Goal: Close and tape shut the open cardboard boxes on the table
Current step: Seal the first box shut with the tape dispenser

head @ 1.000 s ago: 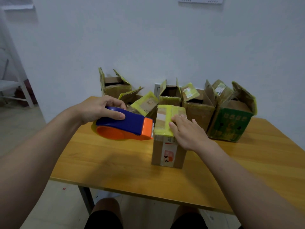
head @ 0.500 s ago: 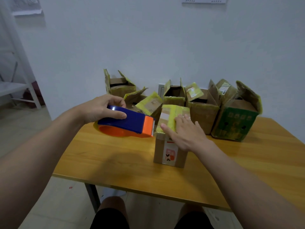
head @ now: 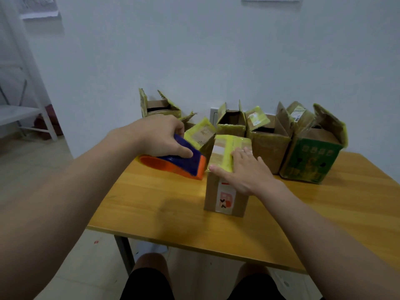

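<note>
Since a second ago the dispenser [head: 184,163] has tipped nose-down toward the box's [head: 225,198] upper left edge, and the right hand [head: 246,172] has slid to the near edge. The brown box stands mid-table [head: 162,202], flaps down, with yellow tape over the top and a pink label in front. The right hand presses flat on its top, fingers straight, thumb along the front edge. The left hand [head: 155,137] grips the blue-and-orange dispenser just left of the box; whether they touch is unclear. Open boxes [head: 268,144] stand behind.
</note>
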A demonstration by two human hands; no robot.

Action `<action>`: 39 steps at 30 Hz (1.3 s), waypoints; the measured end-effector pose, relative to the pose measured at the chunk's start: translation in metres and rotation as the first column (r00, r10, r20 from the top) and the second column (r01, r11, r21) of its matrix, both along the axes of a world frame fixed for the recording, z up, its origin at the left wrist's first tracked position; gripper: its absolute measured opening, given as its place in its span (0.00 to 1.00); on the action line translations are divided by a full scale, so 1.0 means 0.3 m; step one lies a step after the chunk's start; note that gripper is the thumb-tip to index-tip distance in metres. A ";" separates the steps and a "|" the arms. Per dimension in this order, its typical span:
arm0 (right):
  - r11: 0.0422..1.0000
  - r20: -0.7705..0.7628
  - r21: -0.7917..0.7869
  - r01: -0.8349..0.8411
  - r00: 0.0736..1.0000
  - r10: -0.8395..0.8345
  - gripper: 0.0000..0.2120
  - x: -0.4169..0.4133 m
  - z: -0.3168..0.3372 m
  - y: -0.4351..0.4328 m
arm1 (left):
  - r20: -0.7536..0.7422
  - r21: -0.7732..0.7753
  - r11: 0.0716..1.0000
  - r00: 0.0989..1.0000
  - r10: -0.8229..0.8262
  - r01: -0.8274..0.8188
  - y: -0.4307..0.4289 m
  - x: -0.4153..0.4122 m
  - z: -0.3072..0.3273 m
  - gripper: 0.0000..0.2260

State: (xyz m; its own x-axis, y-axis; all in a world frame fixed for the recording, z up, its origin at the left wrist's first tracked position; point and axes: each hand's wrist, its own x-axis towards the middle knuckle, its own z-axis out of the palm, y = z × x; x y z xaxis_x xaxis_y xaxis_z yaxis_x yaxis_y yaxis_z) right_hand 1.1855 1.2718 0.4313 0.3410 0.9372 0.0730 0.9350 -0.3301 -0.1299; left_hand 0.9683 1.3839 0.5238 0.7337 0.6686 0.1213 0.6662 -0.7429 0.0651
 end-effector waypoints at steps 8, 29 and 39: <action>0.999 -0.061 -0.003 -0.040 0.997 0.039 0.58 0.003 0.010 -0.012 | 0.211 0.228 0.972 0.978 0.007 -0.056 0.063 -0.101 -0.261 0.16; 0.682 -0.534 0.719 0.135 0.735 0.417 0.16 0.064 -0.139 -0.155 | 0.549 0.438 0.889 0.742 -0.384 0.136 -0.148 0.076 -0.367 0.10; 0.667 -0.330 0.729 -0.152 0.776 0.538 0.16 0.124 -0.218 -0.214 | 0.665 0.156 0.906 0.637 -0.390 0.393 -0.197 0.188 -0.502 0.18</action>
